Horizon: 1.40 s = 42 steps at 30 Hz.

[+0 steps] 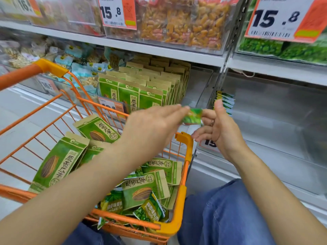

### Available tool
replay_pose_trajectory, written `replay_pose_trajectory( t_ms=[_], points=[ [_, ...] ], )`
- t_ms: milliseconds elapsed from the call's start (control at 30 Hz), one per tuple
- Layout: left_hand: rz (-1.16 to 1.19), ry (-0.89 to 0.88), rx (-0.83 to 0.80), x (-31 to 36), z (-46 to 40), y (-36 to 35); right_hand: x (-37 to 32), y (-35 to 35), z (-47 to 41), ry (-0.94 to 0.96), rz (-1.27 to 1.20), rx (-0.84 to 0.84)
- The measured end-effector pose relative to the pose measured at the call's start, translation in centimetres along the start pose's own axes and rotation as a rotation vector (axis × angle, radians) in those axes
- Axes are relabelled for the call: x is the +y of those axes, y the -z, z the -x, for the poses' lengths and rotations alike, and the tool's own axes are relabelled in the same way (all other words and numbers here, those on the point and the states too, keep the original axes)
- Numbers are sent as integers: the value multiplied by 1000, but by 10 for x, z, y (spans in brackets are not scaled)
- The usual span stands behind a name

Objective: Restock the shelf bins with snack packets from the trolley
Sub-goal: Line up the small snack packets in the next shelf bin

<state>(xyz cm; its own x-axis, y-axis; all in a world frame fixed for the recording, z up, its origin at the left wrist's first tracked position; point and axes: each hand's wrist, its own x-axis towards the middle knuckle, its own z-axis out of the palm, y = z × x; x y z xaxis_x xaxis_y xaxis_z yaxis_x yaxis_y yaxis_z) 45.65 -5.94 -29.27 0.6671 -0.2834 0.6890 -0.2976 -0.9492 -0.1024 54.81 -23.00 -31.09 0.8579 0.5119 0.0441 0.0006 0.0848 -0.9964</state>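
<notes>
Both hands up over the far right corner of the orange trolley (184, 174), in front of the shelf bins. Right hand (221, 131) has a small green snack packet (192, 116) pinched, thumb up, fingers curled around its right end. Left hand (152, 126) has fingers extended and flat, fingertips touching the packet's left end; can't tell if it actually grips it. Trolley holds loose sunflower seed packets (58, 161) plus garlic pea packets (148, 209) near the front. Middle bin (200, 89) has seed packets standing in rows on its left side. Right-hand bin (265, 106) has a few small green packets (227, 101) upright at its left edge.
</notes>
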Motion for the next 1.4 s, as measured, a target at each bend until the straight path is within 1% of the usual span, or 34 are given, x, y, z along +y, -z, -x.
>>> replay_pose_trajectory(
  t_ms=[33,67,133,200,267,300,400,433,533,567,633,667,733,800,833,900,967,1000,1033,1133,1167,1267,1400],
  points=[
    [-8,-69,-13,5,1,-10,1,2,-1,3,-73,0],
    [16,-89,-32,10,1,-17,2,6,-1,28,-88,-5],
    [191,0,-101,14,2,-27,9,15,-1,68,-42,-5],
    [466,154,-182,16,1,-31,11,23,1,67,3,1],
    [689,314,-243,19,-3,-36,10,29,2,51,21,29],
    [813,424,-272,21,-5,-39,9,31,3,56,27,44],
    [1241,867,-378,27,-18,-42,6,35,5,129,41,82],
    [1302,931,-406,30,-23,-44,6,36,5,159,50,94],
    [1161,798,-399,39,-31,-50,4,41,5,200,78,136],
    [1156,792,-383,40,-33,-52,3,44,5,201,81,143],
    [1145,799,-411,38,-36,-56,1,47,7,203,98,138],
    [1092,780,-433,36,-37,-58,0,49,7,202,115,136],
    [896,699,-463,31,-40,-62,-2,51,7,211,153,185],
    [753,653,-431,28,-44,-59,1,58,5,286,210,333],
    [738,647,-393,25,-44,-57,2,64,3,352,254,437],
    [770,675,-289,17,-43,-51,8,76,1,459,367,625],
    [798,722,-193,7,-36,-47,13,85,-2,464,548,704],
    [798,736,-170,4,-31,-45,15,87,-5,420,659,696],
    [797,743,-166,2,-27,-44,17,88,-8,344,766,651],
    [771,725,-208,-1,-17,-42,24,86,-20,50,1038,428],
    [753,714,-225,-2,-14,-41,25,85,-22,-27,1089,381],
    [696,691,-267,-7,-6,-40,22,85,-26,-171,1114,304],
    [633,686,-292,-17,3,-34,20,87,-30,-249,1051,159]
  ],
)
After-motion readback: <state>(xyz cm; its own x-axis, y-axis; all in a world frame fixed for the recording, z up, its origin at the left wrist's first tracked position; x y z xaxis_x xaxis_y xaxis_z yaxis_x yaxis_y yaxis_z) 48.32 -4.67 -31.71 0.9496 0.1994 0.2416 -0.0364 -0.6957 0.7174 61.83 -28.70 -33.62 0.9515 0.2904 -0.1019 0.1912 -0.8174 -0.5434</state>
